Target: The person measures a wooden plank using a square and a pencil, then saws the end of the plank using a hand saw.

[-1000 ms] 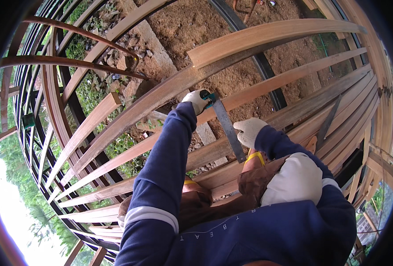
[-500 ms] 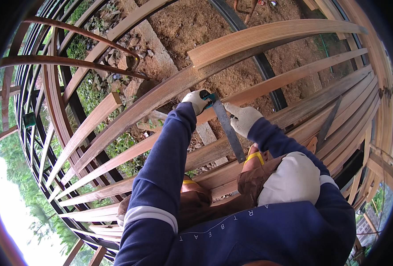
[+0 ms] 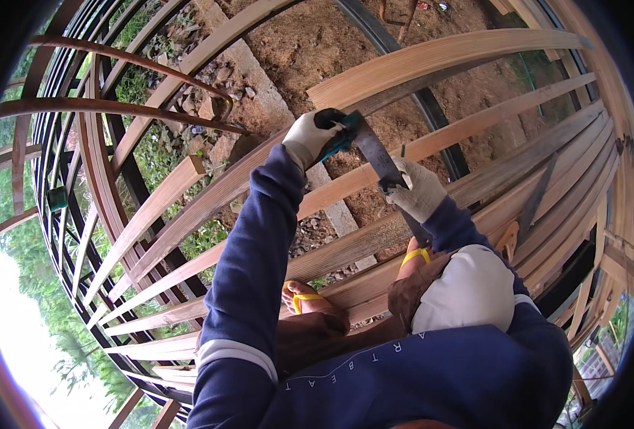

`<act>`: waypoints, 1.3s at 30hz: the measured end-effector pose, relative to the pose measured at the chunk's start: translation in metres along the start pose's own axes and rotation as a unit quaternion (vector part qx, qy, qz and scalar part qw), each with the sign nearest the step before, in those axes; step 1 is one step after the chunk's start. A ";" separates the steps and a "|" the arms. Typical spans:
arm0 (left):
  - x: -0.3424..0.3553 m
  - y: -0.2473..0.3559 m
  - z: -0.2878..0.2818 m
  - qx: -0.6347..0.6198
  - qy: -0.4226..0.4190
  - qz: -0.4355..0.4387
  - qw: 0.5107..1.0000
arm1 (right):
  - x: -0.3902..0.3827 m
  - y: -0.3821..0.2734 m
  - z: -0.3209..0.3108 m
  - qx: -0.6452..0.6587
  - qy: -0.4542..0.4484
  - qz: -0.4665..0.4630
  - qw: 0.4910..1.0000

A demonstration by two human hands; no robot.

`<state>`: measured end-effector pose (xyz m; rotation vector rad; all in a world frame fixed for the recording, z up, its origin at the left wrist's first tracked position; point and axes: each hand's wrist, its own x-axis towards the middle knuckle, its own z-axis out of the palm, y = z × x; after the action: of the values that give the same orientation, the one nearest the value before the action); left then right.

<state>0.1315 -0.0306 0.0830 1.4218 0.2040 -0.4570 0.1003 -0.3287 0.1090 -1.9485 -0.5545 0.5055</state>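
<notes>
A try square with a teal handle [image 3: 344, 137] and a flat grey metal blade [image 3: 376, 154] is raised above the wooden battens. My left hand [image 3: 310, 137], in a pale glove with dark fingertips, is closed around the handle end. My right hand [image 3: 420, 190], gloved the same way, grips the blade partway along, and the blade's far end runs on below it toward my foot. A thin dark stick-like piece pokes up by the right fingers; its kind is unclear. Just beyond the square lies a long board [image 3: 431, 63] with a square-cut end.
Long battens [image 3: 374, 180] cross black metal beams [image 3: 442, 132] with gaps between them. Dirt, stones and a concrete strip [image 3: 259, 79] show below. Brown bent bars [image 3: 124, 109] stick in from the left. My sandalled feet [image 3: 310, 297] are on the battens. A hand saw [image 3: 506, 239] lies at right.
The square has been lifted and shifted up and right. My right hand, earlier beside the blade with a finger extended, now grips it. My left hand has moved slightly up and left.
</notes>
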 end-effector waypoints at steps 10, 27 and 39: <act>-0.039 -0.143 -0.035 0.274 -0.073 -0.215 0.934 | -0.027 0.009 -0.051 0.275 0.062 0.255 0.925; -0.107 -0.105 0.050 0.558 0.059 -0.246 0.791 | -0.021 0.038 -0.022 0.322 0.160 0.204 0.911; -0.116 -0.166 0.055 0.504 0.041 -0.175 0.845 | -0.017 0.051 -0.004 0.371 0.134 0.255 0.883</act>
<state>-0.0501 -0.0769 -0.0117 2.4637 0.3177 -0.8786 0.0970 -0.3609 0.0661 -1.3536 0.3272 0.6416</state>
